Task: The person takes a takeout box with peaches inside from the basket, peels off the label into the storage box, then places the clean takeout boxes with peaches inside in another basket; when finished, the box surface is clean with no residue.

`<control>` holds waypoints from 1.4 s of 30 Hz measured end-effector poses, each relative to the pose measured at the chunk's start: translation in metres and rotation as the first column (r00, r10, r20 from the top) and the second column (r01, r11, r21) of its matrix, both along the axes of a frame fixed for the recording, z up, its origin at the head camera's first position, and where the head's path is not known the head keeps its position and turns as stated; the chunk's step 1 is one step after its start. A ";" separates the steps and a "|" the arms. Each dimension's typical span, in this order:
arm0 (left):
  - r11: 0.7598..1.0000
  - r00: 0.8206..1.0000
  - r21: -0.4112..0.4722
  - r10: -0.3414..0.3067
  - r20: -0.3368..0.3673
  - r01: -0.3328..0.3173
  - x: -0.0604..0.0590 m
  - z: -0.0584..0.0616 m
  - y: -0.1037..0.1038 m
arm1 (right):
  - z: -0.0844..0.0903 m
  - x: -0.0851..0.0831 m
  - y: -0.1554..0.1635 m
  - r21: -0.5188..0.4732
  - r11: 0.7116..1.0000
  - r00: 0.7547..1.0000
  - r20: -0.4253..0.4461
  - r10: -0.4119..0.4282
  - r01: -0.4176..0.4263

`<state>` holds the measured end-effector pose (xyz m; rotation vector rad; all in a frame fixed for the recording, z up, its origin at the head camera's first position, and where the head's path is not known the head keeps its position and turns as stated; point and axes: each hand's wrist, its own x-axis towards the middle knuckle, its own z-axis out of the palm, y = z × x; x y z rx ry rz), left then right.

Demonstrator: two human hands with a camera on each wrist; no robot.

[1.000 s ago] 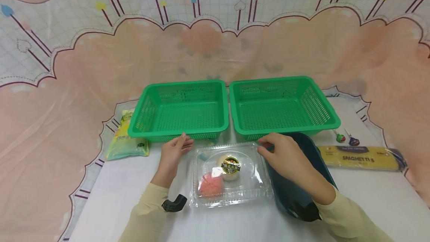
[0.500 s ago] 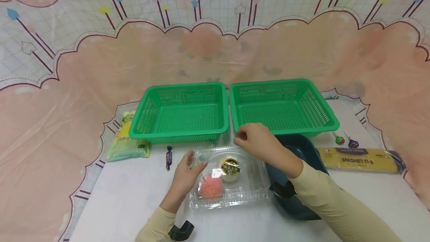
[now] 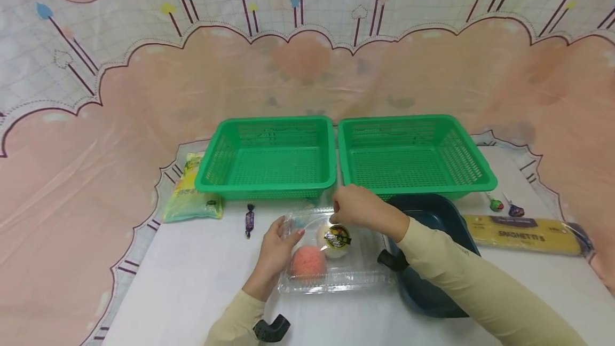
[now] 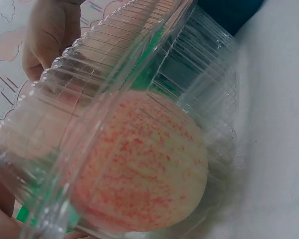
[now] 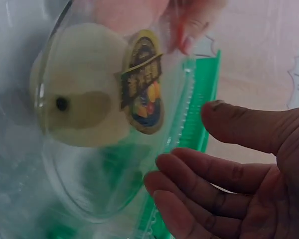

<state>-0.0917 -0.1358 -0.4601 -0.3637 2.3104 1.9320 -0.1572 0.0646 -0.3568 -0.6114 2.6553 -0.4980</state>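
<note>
A clear plastic clamshell box (image 3: 362, 274) with a ridged rim stands before me. Inside lie a pink-speckled round fruit like a peach (image 4: 144, 164) and a pale round one (image 5: 79, 84) with a dark spot. The lid bears a gold and black oval label (image 3: 338, 236). My left hand (image 3: 276, 252) holds the box's left side, thumb over the lid and fingers along the edge. Over the back of the lid is my right hand (image 3: 365, 210). In the right wrist view its fingers (image 5: 204, 191) lie loosely bent at the lid's edge, the thumb apart.
Two green baskets (image 3: 266, 188) (image 3: 418, 186) line the back. A dark blue tray (image 3: 427, 308) stands right of the box, under my right forearm. Spaghetti (image 3: 523, 235) and two lollipops (image 3: 496, 205) (image 3: 516, 210) lie right; a yellow-green bag (image 3: 192, 196) and wrapped candy (image 3: 249, 221) lie left.
My left hand has moved right onto the box's left side, exposing the wrapped candy. My right hand has moved left from the box's back right corner to over the lid. The view has shifted slightly.
</note>
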 end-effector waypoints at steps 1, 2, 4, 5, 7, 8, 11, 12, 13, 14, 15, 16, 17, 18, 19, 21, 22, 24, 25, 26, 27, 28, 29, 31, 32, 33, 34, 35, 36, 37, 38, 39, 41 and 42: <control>1.000 1.000 0.011 0.005 0.003 -0.005 -0.001 0.000 0.000 | -0.001 -0.001 -0.002 0.014 1.000 1.000 -0.010 0.011 -0.010; 1.000 1.000 0.022 0.008 0.005 -0.008 -0.001 -0.001 0.000 | -0.001 -0.001 -0.004 0.027 1.000 1.000 -0.015 0.015 -0.014; 0.999 1.000 0.039 0.012 0.007 -0.012 -0.001 -0.001 -0.001 | -0.003 -0.002 -0.007 0.063 0.998 0.999 -0.035 0.026 -0.024; 0.999 1.000 0.045 0.011 0.006 -0.012 -0.001 -0.001 -0.002 | -0.005 -0.001 -0.009 0.087 0.996 0.998 -0.048 0.034 -0.029; 0.999 1.000 0.047 0.012 0.009 -0.012 -0.001 -0.001 -0.002 | -0.007 0.000 -0.012 0.128 0.991 0.996 -0.070 0.046 -0.037; 0.999 1.000 0.047 0.010 0.010 -0.011 -0.001 -0.001 -0.002 | -0.009 0.000 -0.013 0.143 0.989 0.996 -0.079 0.048 -0.037; 0.999 1.000 0.029 0.014 0.009 -0.014 0.000 0.000 -0.001 | -0.012 0.002 -0.017 0.181 0.983 0.993 -0.100 0.058 -0.039; 1.000 1.000 0.022 0.020 0.008 -0.020 0.000 0.000 -0.001 | -0.012 0.003 -0.019 0.186 0.982 0.992 -0.107 0.061 -0.040; 1.000 1.000 0.017 0.023 0.007 -0.023 0.000 0.001 -0.001 | -0.013 0.003 -0.020 0.189 0.981 0.992 -0.114 0.061 -0.039; 1.000 1.000 0.013 0.026 0.007 -0.026 0.000 0.001 -0.001 | -0.013 0.004 -0.021 0.189 0.981 0.991 -0.115 0.061 -0.038; 1.000 1.000 0.007 0.028 0.005 -0.028 0.000 0.001 -0.001 | -0.013 0.004 -0.021 0.192 0.981 0.991 -0.118 0.062 -0.039; 1.000 1.000 0.002 0.029 0.004 -0.029 0.000 0.001 -0.001 | -0.013 0.004 -0.022 0.193 0.980 0.990 -0.124 0.065 -0.040; 1.000 1.000 0.002 0.029 0.004 -0.029 0.000 0.001 -0.001 | -0.014 0.004 -0.022 0.194 0.980 0.989 -0.133 0.068 -0.041; 1.000 1.000 0.009 0.030 0.001 -0.030 -0.001 0.001 -0.001 | -0.014 0.005 -0.022 0.194 0.980 0.988 -0.141 0.069 -0.041; 1.000 1.000 0.013 0.029 -0.001 -0.029 -0.001 0.000 -0.001 | -0.014 0.005 -0.021 0.191 0.981 0.987 -0.145 0.069 -0.040; 1.000 1.000 0.013 0.026 -0.007 -0.026 -0.001 0.001 0.000 | -0.015 0.006 -0.020 0.189 0.981 0.986 -0.151 0.072 -0.043; 1.000 1.000 0.012 0.025 -0.010 -0.025 0.000 0.002 0.001 | -0.015 0.006 -0.020 0.187 0.981 0.985 -0.153 0.073 -0.044; 1.000 1.000 0.006 0.022 -0.013 -0.022 0.001 0.004 0.002 | -0.016 0.007 -0.019 0.183 0.982 0.985 -0.153 0.073 -0.044; 1.000 1.000 0.001 0.019 -0.015 -0.019 0.001 0.004 0.002 | -0.016 0.008 -0.019 0.183 0.982 0.985 -0.156 0.075 -0.045; 1.000 1.000 -0.003 0.016 -0.015 -0.016 0.001 0.005 0.002 | -0.015 0.008 -0.019 0.182 0.982 0.984 -0.161 0.075 -0.045; 1.000 1.000 -0.003 0.014 -0.019 -0.014 0.001 0.005 0.002 | -0.015 0.008 -0.019 0.179 0.983 0.985 -0.159 0.072 -0.043; 1.000 1.000 -0.003 0.012 -0.021 -0.012 0.001 0.005 0.002 | -0.015 0.008 -0.019 0.178 0.983 0.985 -0.159 0.071 -0.042; 1.000 1.000 0.001 0.009 -0.024 -0.009 0.001 0.004 0.002 | -0.015 0.009 -0.019 0.178 0.983 0.985 -0.157 0.069 -0.041; 1.000 1.000 0.010 0.010 -0.026 -0.010 0.000 0.002 0.001 | -0.015 0.009 -0.019 0.175 0.984 0.986 -0.153 0.065 -0.038; 1.000 1.000 0.013 0.011 -0.025 -0.010 0.000 0.001 0.001 | -0.015 0.009 -0.019 0.173 0.984 0.987 -0.150 0.063 -0.036; 1.000 1.000 0.011 0.011 -0.026 -0.010 0.000 0.001 0.001 | -0.015 0.009 -0.019 0.173 0.984 0.988 -0.145 0.061 -0.035; 1.000 1.000 0.010 0.012 -0.023 -0.012 0.000 0.000 0.001 | -0.015 0.009 -0.019 0.172 0.985 0.988 -0.144 0.061 -0.036; 1.000 1.000 0.005 0.014 -0.020 -0.014 -0.001 0.000 0.001 | -0.015 0.009 -0.019 0.166 0.986 0.989 -0.139 0.056 -0.033; 1.000 1.000 0.001 0.017 -0.015 -0.017 -0.001 -0.001 0.001 | -0.015 0.010 -0.019 0.158 0.987 0.990 -0.132 0.054 -0.033; 1.000 1.000 -0.004 0.017 -0.014 -0.017 -0.001 -0.001 0.001 | -0.015 0.010 -0.018 0.152 0.988 0.991 -0.124 0.054 -0.035; 1.000 1.000 -0.009 0.018 -0.013 -0.018 -0.001 -0.001 0.001 | -0.015 0.010 -0.018 0.143 0.989 0.992 -0.115 0.055 -0.038; 1.000 1.000 -0.015 0.020 -0.013 -0.020 -0.001 -0.001 0.001 | -0.015 0.010 -0.017 0.134 0.990 0.993 -0.103 0.059 -0.045; 1.000 1.000 -0.018 0.022 -0.012 -0.023 -0.002 -0.001 0.001 | -0.016 0.011 -0.016 0.113 0.992 0.994 -0.083 0.071 -0.061; 1.000 1.000 -0.017 0.021 -0.011 -0.021 -0.002 0.000 0.001 | -0.016 0.011 -0.016 0.107 0.992 0.994 -0.077 0.080 -0.071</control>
